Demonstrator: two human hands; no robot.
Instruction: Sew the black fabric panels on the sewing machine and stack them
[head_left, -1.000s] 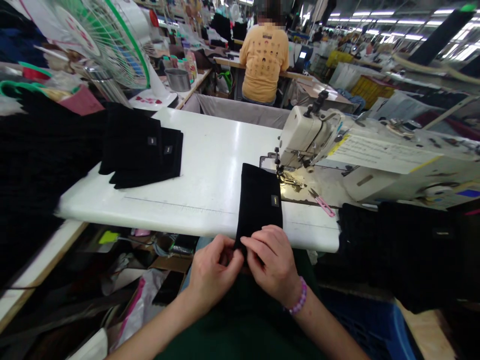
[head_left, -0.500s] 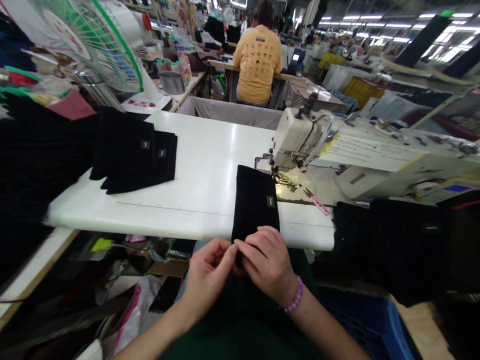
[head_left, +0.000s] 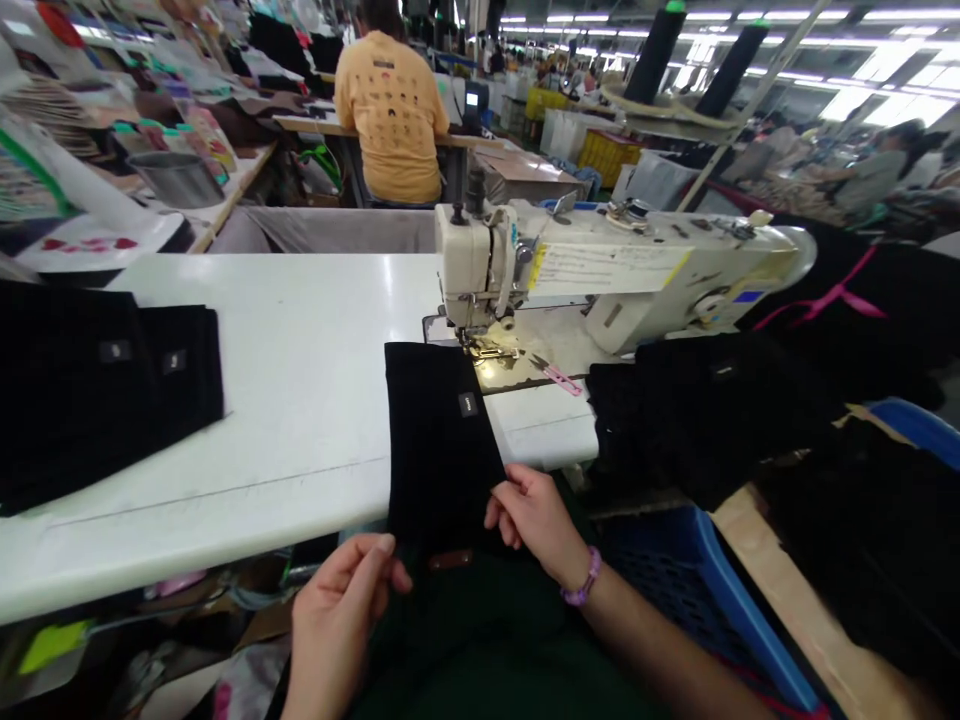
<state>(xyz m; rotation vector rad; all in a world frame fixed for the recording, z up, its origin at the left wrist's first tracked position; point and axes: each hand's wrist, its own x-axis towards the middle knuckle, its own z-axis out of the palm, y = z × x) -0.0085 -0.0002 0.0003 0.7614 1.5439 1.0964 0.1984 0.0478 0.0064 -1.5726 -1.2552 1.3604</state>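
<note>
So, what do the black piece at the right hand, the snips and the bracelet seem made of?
The black piece is probably cloth: matte and soft-looking. The snips look metallic at the thin blades, with pink, probably plastic handles. The bracelet shows purple beads, faintly shiny, perhaps plastic or glass.

The white tabletop carries a sewing machine, pink-handled snips, a labelled black cloth hanging over its front and, at left, what look like several stacked black pieces.
</note>
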